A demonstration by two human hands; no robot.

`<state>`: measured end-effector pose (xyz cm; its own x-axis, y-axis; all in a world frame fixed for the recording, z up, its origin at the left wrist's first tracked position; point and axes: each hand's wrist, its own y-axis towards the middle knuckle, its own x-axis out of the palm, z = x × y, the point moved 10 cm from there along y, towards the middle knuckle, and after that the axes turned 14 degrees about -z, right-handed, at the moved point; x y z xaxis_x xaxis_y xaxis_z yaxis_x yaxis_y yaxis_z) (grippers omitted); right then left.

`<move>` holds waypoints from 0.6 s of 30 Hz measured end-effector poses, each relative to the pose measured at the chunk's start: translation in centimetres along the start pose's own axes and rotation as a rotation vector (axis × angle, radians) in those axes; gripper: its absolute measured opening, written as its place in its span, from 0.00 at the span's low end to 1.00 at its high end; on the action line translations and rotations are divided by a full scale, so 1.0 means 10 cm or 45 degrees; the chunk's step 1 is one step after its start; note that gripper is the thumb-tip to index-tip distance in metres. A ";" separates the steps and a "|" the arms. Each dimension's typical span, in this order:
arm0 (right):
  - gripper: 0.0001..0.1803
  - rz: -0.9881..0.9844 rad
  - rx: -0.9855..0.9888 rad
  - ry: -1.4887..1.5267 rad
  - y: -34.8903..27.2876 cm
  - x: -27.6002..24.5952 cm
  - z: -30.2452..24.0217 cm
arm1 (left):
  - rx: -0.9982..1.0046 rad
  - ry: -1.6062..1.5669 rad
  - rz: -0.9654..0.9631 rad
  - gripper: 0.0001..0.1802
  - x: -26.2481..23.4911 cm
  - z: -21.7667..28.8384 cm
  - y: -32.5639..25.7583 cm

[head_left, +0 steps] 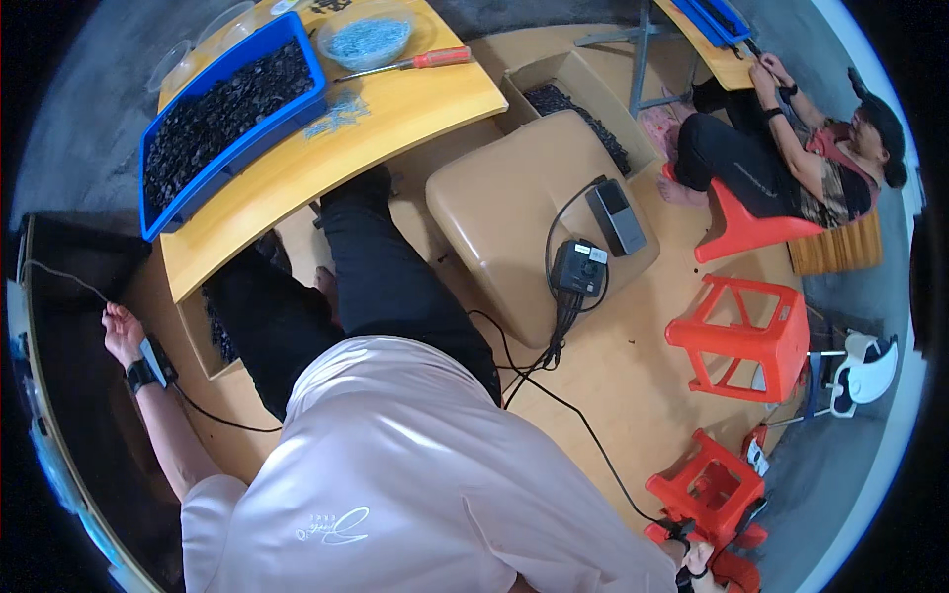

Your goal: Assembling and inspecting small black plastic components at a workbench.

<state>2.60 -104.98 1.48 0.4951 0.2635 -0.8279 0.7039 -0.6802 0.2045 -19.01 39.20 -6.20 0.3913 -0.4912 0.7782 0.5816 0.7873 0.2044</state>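
My left hand (123,334) is out at the far left, beside a dark open space. Its fingers are pinched at the end of a thin grey cord (67,281). A black strap and a small grey device (156,360) sit on that wrist, with a black cable trailing from it. My right hand (698,556) is low at the right, beside a small red stool (714,486). Its fingers are small and partly hidden, so what they hold does not show. A black cable runs across the floor to that wrist.
Ahead, a yellow table (395,117) bears a blue tray (176,203) of black pieces, a bowl (368,40) of light-blue pieces and a screwdriver (435,58). A tan stool (484,203) carries black devices. Another red stool (791,331) and a seated person (761,163) are at right.
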 end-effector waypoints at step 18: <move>0.17 0.005 -0.395 0.096 0.16 0.70 -1.88 | 0.125 -0.018 -0.015 0.10 1.75 -0.97 -0.34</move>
<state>16.77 -91.35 5.80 0.5261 0.3194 -0.7882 0.8180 -0.4433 0.3664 -7.24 24.30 0.90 0.3747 -0.4956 0.7836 0.5131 0.8148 0.2700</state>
